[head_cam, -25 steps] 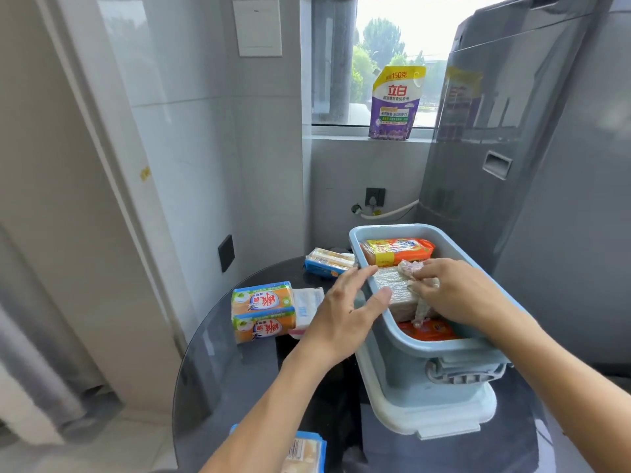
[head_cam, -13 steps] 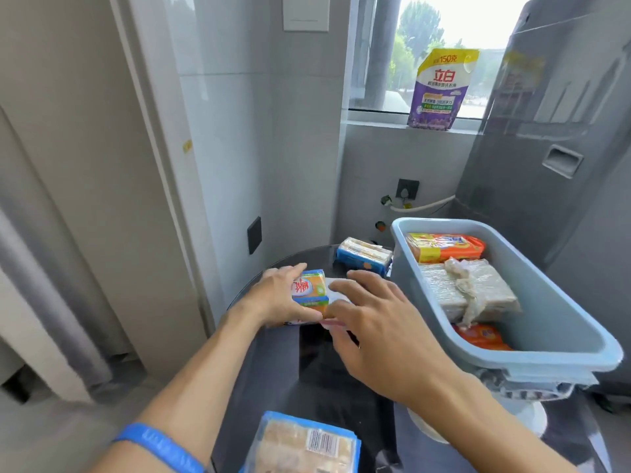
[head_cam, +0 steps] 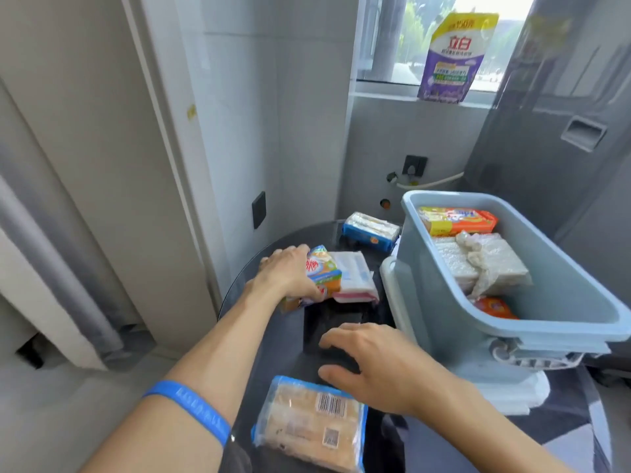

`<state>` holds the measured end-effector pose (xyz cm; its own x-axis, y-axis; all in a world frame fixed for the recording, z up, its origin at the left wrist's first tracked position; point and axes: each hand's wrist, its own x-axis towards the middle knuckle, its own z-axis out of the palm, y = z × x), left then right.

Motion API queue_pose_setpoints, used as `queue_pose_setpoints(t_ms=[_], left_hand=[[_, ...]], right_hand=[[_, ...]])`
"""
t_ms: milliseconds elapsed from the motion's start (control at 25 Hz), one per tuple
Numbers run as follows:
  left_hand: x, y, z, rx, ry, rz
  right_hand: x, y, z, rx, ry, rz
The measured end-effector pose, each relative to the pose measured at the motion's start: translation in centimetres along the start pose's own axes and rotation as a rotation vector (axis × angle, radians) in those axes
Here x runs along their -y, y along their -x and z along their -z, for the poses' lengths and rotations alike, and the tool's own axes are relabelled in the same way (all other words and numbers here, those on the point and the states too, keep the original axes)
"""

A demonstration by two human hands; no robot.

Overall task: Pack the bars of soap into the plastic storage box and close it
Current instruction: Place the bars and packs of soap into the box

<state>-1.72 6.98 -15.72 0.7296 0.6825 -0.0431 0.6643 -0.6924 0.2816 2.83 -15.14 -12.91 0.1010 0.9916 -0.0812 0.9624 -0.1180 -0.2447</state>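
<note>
My left hand (head_cam: 290,274) grips an orange-and-green soap pack (head_cam: 322,271) at the far left of the round dark table (head_cam: 283,349). A white-and-pink soap pack (head_cam: 353,276) lies right beside it. My right hand (head_cam: 379,367) hovers open over the table, holding nothing, just above a clear-wrapped soap pack (head_cam: 312,425) near the front edge. The blue-grey storage box (head_cam: 444,312) stands open at the right and holds an orange soap pack (head_cam: 457,220), a bubble-wrapped block (head_cam: 485,264) and another orange pack (head_cam: 495,307). A blue soap pack (head_cam: 370,230) lies behind the box's left corner.
The box rests on its white lid (head_cam: 519,390). A purple detergent pouch (head_cam: 454,59) stands on the window sill. A grey appliance (head_cam: 563,131) rises behind the box at the right. Tiled walls close in on the left and back; the floor lies to the left.
My right hand has left the box and drawn back over the table. My left hand reached to the orange-and-green pack and took hold of it. The view turned left.
</note>
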Motion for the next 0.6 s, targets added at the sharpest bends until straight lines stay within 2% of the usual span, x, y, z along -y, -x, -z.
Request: queue_pose_setpoints(t_ms=[120, 200, 280, 400, 520, 600], left_hand=[[-0.2, 0.5, 0.5, 0.028, 0.031, -0.005], [-0.2, 0.9, 0.6, 0.057, 0.030, -0.006], [0.0, 0.9, 0.6, 0.080, 0.022, 0.002], [0.1, 0.7, 0.7, 0.083, 0.063, 0.005], [-0.5, 0.5, 1.3, 0.009, 0.341, 0.026], [-0.8, 0.0, 1.6, -0.102, 0.576, 0.051]], right_hand=[[1.6, 1.1, -2.6, 0.173, 0.012, 0.059], [2.8, 1.5, -4.0, 0.176, 0.124, 0.075], [3.8, 1.6, -4.6, 0.108, 0.147, 0.020], [3.8, 1.6, -2.3, -0.057, -0.079, -0.132], [2.9, 2.5, 3.0, -0.203, -0.403, -0.248], [2.3, 3.9, 6.7, -0.313, -0.533, -0.273]])
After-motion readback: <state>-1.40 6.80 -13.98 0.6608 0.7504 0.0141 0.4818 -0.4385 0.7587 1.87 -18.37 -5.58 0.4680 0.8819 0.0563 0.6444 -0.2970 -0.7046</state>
